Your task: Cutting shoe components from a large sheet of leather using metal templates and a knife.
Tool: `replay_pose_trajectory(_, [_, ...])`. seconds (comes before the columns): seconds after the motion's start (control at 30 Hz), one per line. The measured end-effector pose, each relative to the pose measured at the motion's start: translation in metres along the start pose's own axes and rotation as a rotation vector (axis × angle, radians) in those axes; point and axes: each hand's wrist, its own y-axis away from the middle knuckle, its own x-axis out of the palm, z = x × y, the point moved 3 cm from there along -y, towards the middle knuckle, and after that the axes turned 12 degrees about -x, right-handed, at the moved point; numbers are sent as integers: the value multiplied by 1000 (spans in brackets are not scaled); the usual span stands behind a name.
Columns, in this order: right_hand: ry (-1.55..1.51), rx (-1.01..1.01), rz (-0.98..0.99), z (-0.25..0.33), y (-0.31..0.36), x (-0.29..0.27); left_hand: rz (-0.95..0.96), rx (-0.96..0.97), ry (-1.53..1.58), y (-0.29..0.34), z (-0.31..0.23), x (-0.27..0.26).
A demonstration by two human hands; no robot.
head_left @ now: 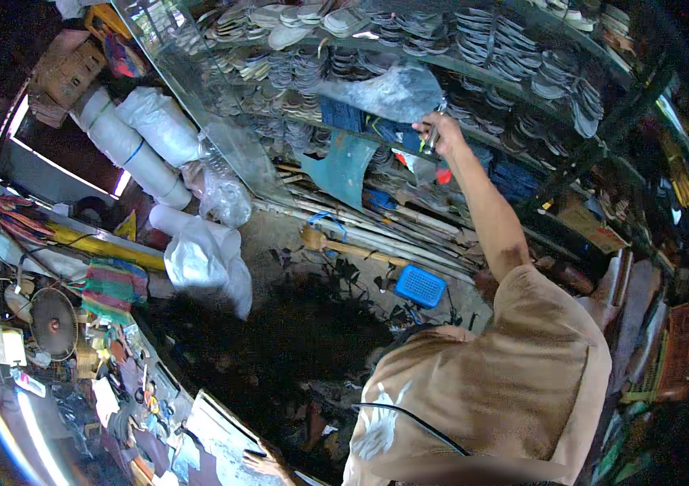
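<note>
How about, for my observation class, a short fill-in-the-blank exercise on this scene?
The raised hand is the person's ____ (left/right) hand.
Beside it, pale plastic stretches toward the picture's ____ (left/right) side.
The basket on the floor is coloured ____.
The fan stands at the picture's ____ (left/right) side.

Missing words: right; left; blue; left.

- Above the blue basket (421,287), we cannot make out the small thing (431,143) in the right hand (441,132).
- Left of the basket, a dark patch (267,340) hides whatever lies there from us.
- Below the basket, the lower edge cuts off the brown shirt (490,389).
- Lower left of the basket, we see another hand (263,465), cut off, its owner unclear.
</note>
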Motion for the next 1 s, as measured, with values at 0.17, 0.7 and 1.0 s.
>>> replay_pose_trajectory(0.17, [-179,-70,-28,0,-82,18,-31,29,6,1,3,13])
replay_pose_trajectory(0.7, [325,1057,672,-322,381,91,147,-107,279,28,-44,-57])
replay_pose_trajectory(1.0, [527,1260,1508,-249,589,154,217,-252,371,50,-37,-62])
